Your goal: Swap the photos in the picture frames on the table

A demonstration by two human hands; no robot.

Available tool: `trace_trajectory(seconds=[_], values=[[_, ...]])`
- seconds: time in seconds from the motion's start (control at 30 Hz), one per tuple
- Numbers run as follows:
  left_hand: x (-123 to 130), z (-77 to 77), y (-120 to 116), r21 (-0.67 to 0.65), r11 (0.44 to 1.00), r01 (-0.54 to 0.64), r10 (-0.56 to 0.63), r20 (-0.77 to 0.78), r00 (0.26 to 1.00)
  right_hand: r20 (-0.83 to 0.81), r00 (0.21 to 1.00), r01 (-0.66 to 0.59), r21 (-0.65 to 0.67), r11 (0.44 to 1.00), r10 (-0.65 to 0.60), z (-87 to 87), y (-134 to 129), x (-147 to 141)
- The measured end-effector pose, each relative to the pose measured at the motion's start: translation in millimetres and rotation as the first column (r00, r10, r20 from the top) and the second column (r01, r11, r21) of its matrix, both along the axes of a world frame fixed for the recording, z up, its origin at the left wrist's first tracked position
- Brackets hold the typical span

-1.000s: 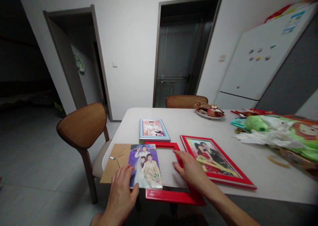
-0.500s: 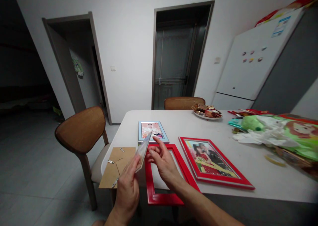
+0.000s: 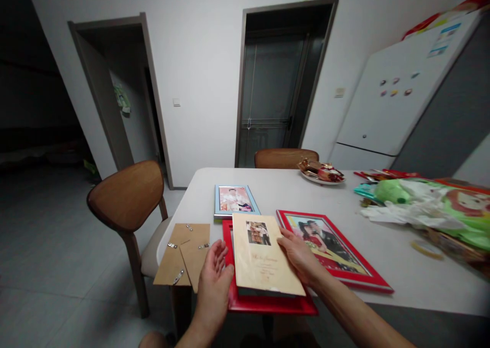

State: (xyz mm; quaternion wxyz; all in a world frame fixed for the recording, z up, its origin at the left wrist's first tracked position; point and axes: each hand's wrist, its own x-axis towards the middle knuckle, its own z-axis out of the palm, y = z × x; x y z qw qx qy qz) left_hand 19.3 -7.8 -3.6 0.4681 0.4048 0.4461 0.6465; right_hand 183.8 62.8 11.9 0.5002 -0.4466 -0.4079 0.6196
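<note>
Tilted on edge in the left hand (image 3: pixel 215 287) half a second ago, the printed photo sheet (image 3: pixel 268 261) is now turned with its cream face up and moved across to the right hand (image 3: pixel 298 253). By that hand it is pinched along its right edge, while the left is held open, fingers loosely curled, close by the opposite edge; whether the sheet is touched there cannot be told. Most of the empty red frame (image 3: pixel 264 304) is covered by the sheet; whether the two touch is unclear. Handling is probably best kept to the edges, so that the smooth face is not smudged or creased and the corners can be squared to the opening. Glossy, flat-sided moulding is shown by the frame, matte brown fibreboard with small metal clips by the backing board (image 3: pixel 168 258). Beyond, a blue-framed picture (image 3: pixel 235 200) is laid on the white table (image 3: pixel 275 192).
</note>
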Motion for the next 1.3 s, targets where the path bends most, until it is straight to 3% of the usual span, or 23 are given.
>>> trace_trajectory(seconds=[0.1,0.2,0.37,0.5,0.6,0.7,0.8,0.9,1.03,1.17,1.23,1.3], values=[[-5,-7.6,-4,-0.012,0.997,0.078,-0.077,-0.352,0.933,0.215,0.977,-0.003,0.007,1.000,0.002,-7.4,10,16],[-1,-15.0,-10,-0.003,0.989,0.148,-0.113,-0.660,0.743,0.390,0.920,-0.039,0.040,0.998,0.020,-17.4,17,17],[2,-26.0,-13,0.064,0.966,0.251,-0.071,-0.866,0.494,0.638,0.770,-0.135,0.152,0.979,0.007,-17.6,21,7],[-1,-25.8,-13,0.073,0.956,0.285,-0.040,-0.927,0.373,0.869,0.465,-0.209,0.295,0.932,-0.171,-14.2,22,9],[-1,-20.4,-13,0.044,0.956,0.289,-0.043,-0.957,0.287,0.944,0.224,-0.230,0.294,0.928,-0.244,-16.6,22,12],[3,-15.4,-13,0.018,0.955,0.295,-0.052,-0.972,0.230,0.967,0.062,-0.233,0.255,0.938,-0.247,-20.1,20,12],[6,-13.3,-13,0.001,0.953,0.303,-0.065,-0.975,0.210,0.960,-0.032,-0.241,0.261,0.935,-0.277,-21.7,18,10],[0,-13.1,-15,0.022,0.947,0.320,-0.060,-0.968,0.243,0.956,0.007,-0.278,0.285,0.917,-0.295,-20.3,14,5],[-42,-13.4,-19,0.049,0.965,0.256,-0.024,-0.961,0.275,0.934,0.213,-0.364,0.350,0.863,-0.288,-14.2,3,-10],[-104,-21.3,-17,-0.029,0.999,-0.041,-0.024,-0.993,0.115,0.905,0.364,-0.520,0.393,0.758,-0.220,-8.0,-18,-48],[-127,-30.1,-13,-0.020,0.986,-0.163,-0.007,-0.997,0.077,0.909,0.370,-0.589,0.388,0.708,-0.191,-7.7,-29,-72],[-139,-39.7,-10,0.034,0.979,-0.202,0.051,-0.995,0.084,0.922,0.340,-0.642,0.370,0.672,-0.184,-10.0,-37,-96]])
